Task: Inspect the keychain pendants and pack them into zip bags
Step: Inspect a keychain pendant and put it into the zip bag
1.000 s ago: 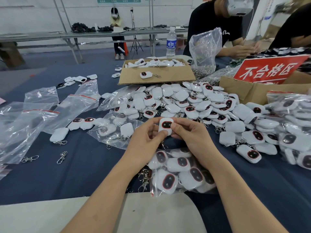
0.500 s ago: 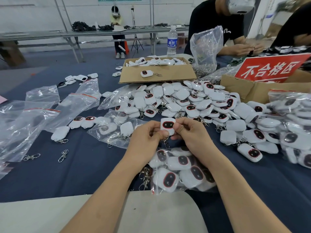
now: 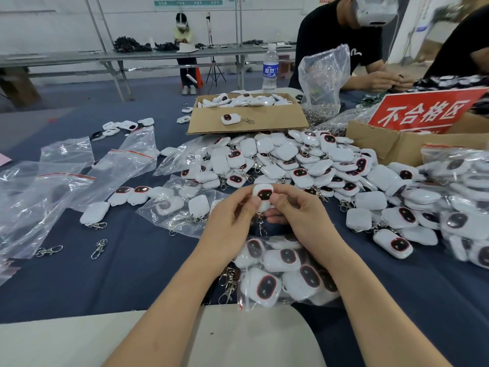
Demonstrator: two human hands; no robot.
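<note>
You hold one white keychain pendant (image 3: 264,195) at the centre of the frame, its dark, red-rimmed face turned towards you. Your left hand (image 3: 232,221) pinches its left edge, thumb on the front and curled fingers behind. Your right hand (image 3: 299,215) pinches the right edge the same way. The pendant's metal clasp (image 3: 261,227) hangs down between your palms.

Just below your hands, in the lower centre, lies a zip bag (image 3: 285,274) full of pendants. A cluster of clasps seems to stick out at its left side, though the glare on the plastic makes that hard to judge.

Above and to the right of your hands, a pile of loose pendants (image 3: 287,151) spreads over the blue cloth (image 3: 132,282). Left of centre, a partly filled bag (image 3: 174,210) holds a few pendants. Empty zip bags (image 3: 31,197) with red seal strips lie towards the left edge, and two loose clasps (image 3: 99,249) rest on the cloth in the lower left.

In the upper centre, an open cardboard box (image 3: 264,125) holds more pendants, with one lying on its front flap. A water bottle (image 3: 270,67) stands behind it. A red sign (image 3: 423,109) with white characters stands at the upper right, and a person (image 3: 330,30) in a black shirt works at the top right.
</note>
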